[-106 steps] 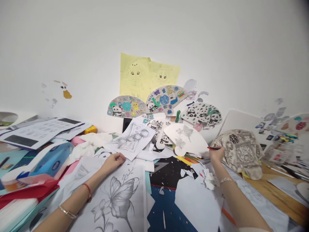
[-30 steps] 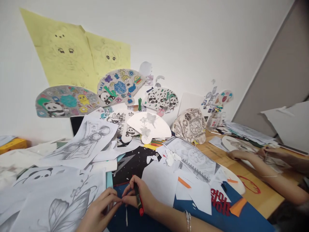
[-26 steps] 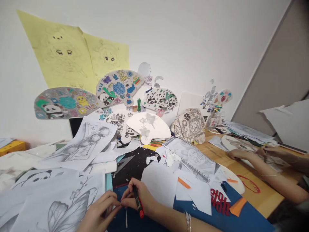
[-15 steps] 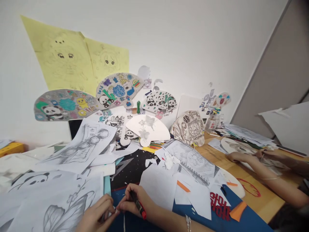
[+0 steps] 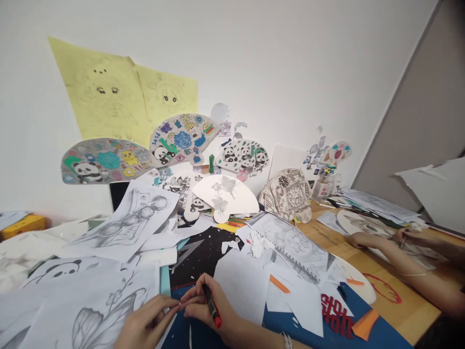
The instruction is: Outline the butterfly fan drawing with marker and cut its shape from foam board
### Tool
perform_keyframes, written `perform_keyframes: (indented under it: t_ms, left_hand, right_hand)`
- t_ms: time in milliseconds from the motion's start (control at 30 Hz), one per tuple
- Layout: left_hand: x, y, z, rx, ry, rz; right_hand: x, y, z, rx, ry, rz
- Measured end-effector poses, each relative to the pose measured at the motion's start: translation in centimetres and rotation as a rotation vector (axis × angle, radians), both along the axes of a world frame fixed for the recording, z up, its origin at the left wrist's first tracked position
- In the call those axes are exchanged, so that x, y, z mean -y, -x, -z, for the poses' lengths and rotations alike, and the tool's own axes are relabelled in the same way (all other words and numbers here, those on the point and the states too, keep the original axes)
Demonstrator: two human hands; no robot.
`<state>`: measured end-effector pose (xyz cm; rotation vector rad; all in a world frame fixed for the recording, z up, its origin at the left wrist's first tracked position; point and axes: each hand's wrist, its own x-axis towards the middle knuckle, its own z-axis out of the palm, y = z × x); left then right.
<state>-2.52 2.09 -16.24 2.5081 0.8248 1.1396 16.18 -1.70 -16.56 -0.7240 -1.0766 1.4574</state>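
My left hand (image 5: 147,322) is closed, its thumb and forefinger pinching a tiny white scrap (image 5: 179,304) that looks like paper. The fingertips of my right hand (image 5: 210,308) meet them at the same scrap. Tucked in the right hand is a black pen-like tool (image 5: 210,303) with a red end pointing down toward me; its other end sticks up past the fingers. Both hands hover over a dark blue mat (image 5: 279,324). A sheet with a butterfly drawing (image 5: 89,322) lies beside the left hand. White paper (image 5: 240,281) lies just beyond the right hand.
Decorated paper fans (image 5: 225,196) stand against the wall. Red cut-paper characters (image 5: 336,315) and orange scraps (image 5: 365,324) lie at right, near a spiral sketchbook (image 5: 298,242). Another person's arms (image 5: 410,266) work over a fan on the wooden table (image 5: 414,300).
The view has shifted slightly, so the scene sits a little right and lower. My two hands stay together at the fingertips, and the pen-like tool remains in the right hand.
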Motion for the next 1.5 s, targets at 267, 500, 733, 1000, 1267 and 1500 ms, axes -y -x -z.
perform_keyframes:
  t_ms: [267, 500, 733, 1000, 1267, 1500]
  left_hand:
    - [0.0, -0.2, -0.2, -0.009, -0.075, 0.146]
    - [0.0, -0.2, 0.0, -0.034, 0.083, 0.148]
    - [-0.1, -0.4, 0.3, -0.087, 0.198, 0.104]
    - [0.3, -0.4, 0.4, -0.103, 0.099, -0.045]
    - [0.4, -0.1, 0.8, -0.141, 0.001, 0.035]
    - [0.7, -0.2, 0.1, -0.139, -0.102, 0.132]
  right_hand:
    - [0.1, 0.1, -0.7, -0.043, 0.051, 0.080]
    - [0.8, 0.0, -1.9, -0.048, 0.086, 0.062]
    - [0.9, -0.1, -1.5, 0.023, 0.025, 0.052]
    - [-0.1, -0.1, 0.1, 0.119, -0.047, -0.022]
    - [-0.6, -0.1, 1.5, 0.111, -0.082, -0.064]
    - [-0.3, 0.0, 0.7, 0.161, -0.040, -0.044]
